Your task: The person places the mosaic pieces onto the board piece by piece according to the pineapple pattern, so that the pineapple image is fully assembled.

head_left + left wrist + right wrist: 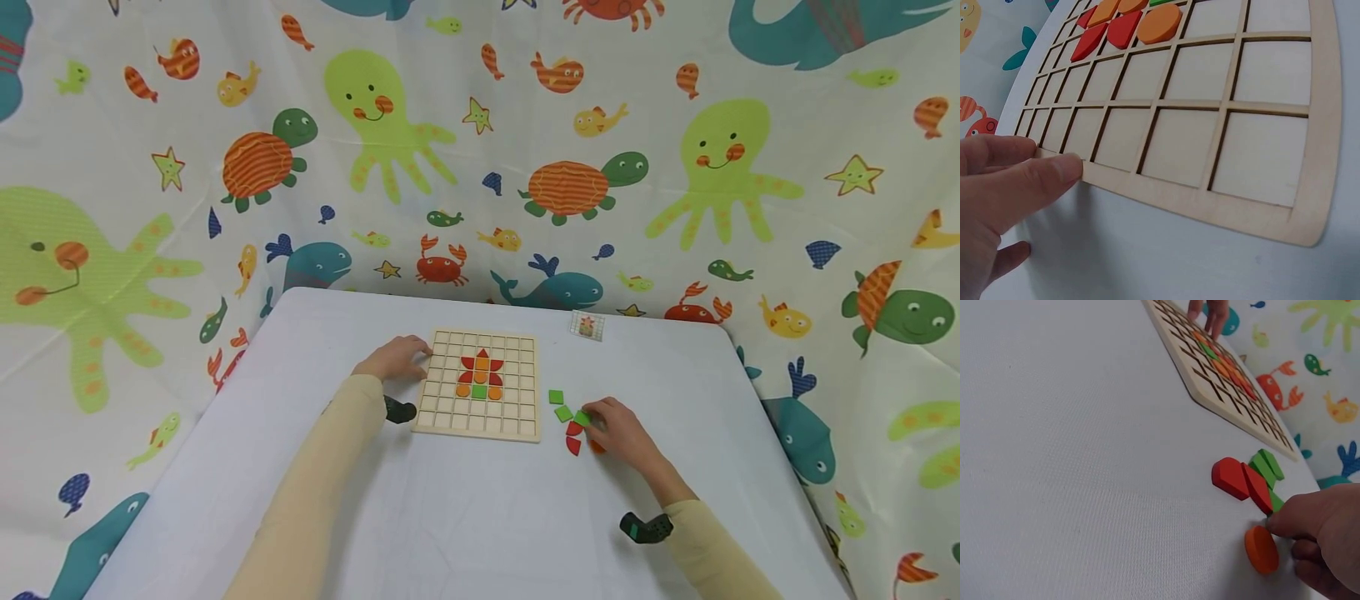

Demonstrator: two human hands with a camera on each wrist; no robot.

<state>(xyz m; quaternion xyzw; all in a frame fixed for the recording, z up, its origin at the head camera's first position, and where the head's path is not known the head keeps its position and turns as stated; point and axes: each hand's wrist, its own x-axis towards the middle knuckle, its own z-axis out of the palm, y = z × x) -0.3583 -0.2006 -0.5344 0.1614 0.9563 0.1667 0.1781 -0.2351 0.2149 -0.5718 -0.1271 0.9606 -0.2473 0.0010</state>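
From the head, a pale wooden grid board (510,411) lies centre-left on the white table (450,517), red, orange and green pieces (479,392) set mid-grid. The left hand (393,359), fingers relaxed, touches its left edge; the right hand (618,429) pinches a green tile (582,419), right of the board.

Left wrist: thin dividers, square cells, rounded near corner.

Right wrist: an orange disc (1262,550) lies beside the right hand.

A person's left arm (318,483) and right arm (720,554), both sleeved in beige, reached forward and angled inward. The left hand (392,360) held its fingers loosely extended; the right hand (621,429), back upward, pinched with curled fingers.
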